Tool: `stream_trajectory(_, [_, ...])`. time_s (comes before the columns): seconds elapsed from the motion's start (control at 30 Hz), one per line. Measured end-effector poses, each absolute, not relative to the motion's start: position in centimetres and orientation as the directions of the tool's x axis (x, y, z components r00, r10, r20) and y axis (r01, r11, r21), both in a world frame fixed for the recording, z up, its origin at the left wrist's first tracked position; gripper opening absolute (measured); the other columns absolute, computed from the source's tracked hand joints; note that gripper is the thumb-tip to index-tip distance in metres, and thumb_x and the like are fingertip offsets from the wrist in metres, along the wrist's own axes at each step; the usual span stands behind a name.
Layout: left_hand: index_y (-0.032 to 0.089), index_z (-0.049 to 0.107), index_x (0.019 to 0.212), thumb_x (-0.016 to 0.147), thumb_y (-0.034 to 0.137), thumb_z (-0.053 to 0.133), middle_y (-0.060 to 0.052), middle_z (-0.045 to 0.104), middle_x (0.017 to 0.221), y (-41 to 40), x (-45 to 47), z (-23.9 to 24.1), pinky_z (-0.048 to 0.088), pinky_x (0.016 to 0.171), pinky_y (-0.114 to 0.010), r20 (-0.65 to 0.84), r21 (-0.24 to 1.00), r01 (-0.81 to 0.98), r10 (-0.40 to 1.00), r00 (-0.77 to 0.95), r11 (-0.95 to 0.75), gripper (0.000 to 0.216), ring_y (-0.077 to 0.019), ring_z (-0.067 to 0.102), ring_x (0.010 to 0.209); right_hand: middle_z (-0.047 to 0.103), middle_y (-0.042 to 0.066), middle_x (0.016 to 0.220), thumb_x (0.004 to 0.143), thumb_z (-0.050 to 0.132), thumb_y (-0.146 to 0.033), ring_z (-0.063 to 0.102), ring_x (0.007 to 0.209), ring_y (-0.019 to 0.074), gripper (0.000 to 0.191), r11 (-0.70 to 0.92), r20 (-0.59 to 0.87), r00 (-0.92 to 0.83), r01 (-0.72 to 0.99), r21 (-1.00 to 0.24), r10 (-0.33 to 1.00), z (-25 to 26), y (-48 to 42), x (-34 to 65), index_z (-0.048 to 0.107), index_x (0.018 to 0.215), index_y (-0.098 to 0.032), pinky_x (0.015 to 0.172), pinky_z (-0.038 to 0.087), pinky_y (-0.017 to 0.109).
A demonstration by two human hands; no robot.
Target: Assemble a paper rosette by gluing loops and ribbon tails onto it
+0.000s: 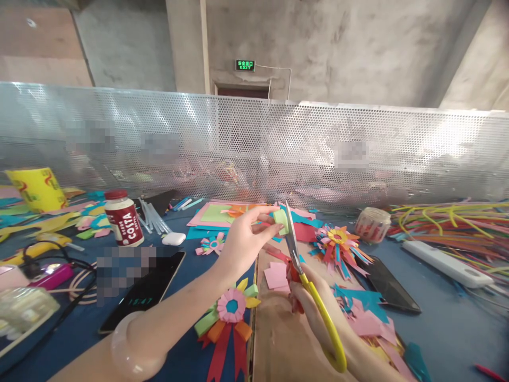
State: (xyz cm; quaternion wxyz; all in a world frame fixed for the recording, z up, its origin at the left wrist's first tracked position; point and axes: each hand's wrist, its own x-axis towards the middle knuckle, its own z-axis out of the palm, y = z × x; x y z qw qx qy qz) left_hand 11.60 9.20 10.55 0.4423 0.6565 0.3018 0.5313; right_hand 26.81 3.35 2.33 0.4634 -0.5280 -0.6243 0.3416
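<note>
My left hand [254, 228] pinches a small folded piece of light green paper [280, 222] between thumb and fingers. A pair of scissors [291, 241] with a yellow handle is in my right hand [314, 297], its blades pointing up right beside the green paper; I cannot tell whether they touch it. Something red shows by my right fingers, its kind unclear. Below my left hand lies a paper rosette [231, 306] with a pink ring and red tails. Pink paper squares [277, 277] lie between my hands on a brown cardboard sheet [278, 345].
A multicoloured paper rosette [338, 241] and paper scraps [369, 313] lie right, near a dark phone [392, 284] and white power strip [447, 264]. Left are another phone [159, 281], a Costa bottle [123, 220] and glue sticks [153, 215]. A perforated metal panel [242, 127] stands behind.
</note>
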Motion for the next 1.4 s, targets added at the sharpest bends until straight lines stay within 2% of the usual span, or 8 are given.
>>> stream_trajectory(0.33, [0.02,0.055,0.112,0.076,0.027,0.061,-0.007,0.06,0.098,8.95,11.73,10.62,0.058,0.053,-0.029,0.424,0.906,-0.111,0.859,0.288,-0.41,0.037,-0.0205,0.064,0.081,0.041,-0.005,0.058,0.074,0.045,-0.028,0.041,0.047,0.0109,0.01,0.186,0.198,0.009,0.298,-0.936,0.98,2.52,3.05,26.5,0.04,0.069,-0.022,0.043,0.035,0.021])
stream_trajectory(0.5, [0.018,0.057,0.109,0.075,0.026,0.061,-0.006,0.061,0.093,8.97,11.71,10.66,0.057,0.062,-0.028,0.451,0.89,-0.055,0.852,0.267,-0.454,0.034,-0.018,0.065,0.079,0.042,-0.005,0.058,0.076,0.045,-0.029,0.041,0.05,0.011,0.012,0.206,0.223,0.015,0.329,-0.922,0.975,2.56,3.16,26.54,0.041,0.068,-0.021,0.045,0.035,0.021])
stream_trajectory(0.7, [0.019,0.058,0.104,0.076,0.027,0.062,-0.004,0.061,0.09,9.04,11.55,10.48,0.056,0.064,-0.028,0.477,0.872,-0.026,0.836,0.272,-0.489,0.03,-0.0174,0.065,0.079,0.041,-0.005,0.057,0.077,0.044,-0.028,0.041,0.049,0.0104,0.012,0.209,0.233,0.028,0.353,-0.912,0.972,2.25,3.22,26.57,0.041,0.067,-0.021,0.045,0.034,0.021])
stream_trajectory(1.07, [0.019,0.059,0.105,0.075,0.028,0.062,-0.005,0.063,0.096,8.75,11.61,10.96,0.057,0.073,-0.031,0.489,0.854,0.053,0.834,0.257,-0.517,0.031,-0.0172,0.064,0.083,0.042,-0.006,0.056,0.078,0.041,-0.03,0.042,0.045,0.0097,0.012,0.149,0.166,0.028,0.315,-0.937,0.986,2.47,2.92,26.49,0.044,0.072,-0.02,0.041,0.036,0.02])
stream_trajectory(1.4, [0.02,0.06,0.106,0.076,0.027,0.062,-0.004,0.063,0.096,8.78,11.59,10.96,0.057,0.075,-0.031,0.492,0.85,0.056,0.828,0.267,-0.523,0.031,-0.017,0.064,0.084,0.037,-0.007,0.053,0.076,0.042,-0.032,0.039,0.04,0.0085,0.015,0.138,0.156,0.037,0.304,-0.943,0.987,3.08,2.57,26.02,0.041,0.067,-0.021,0.037,0.035,0.02])
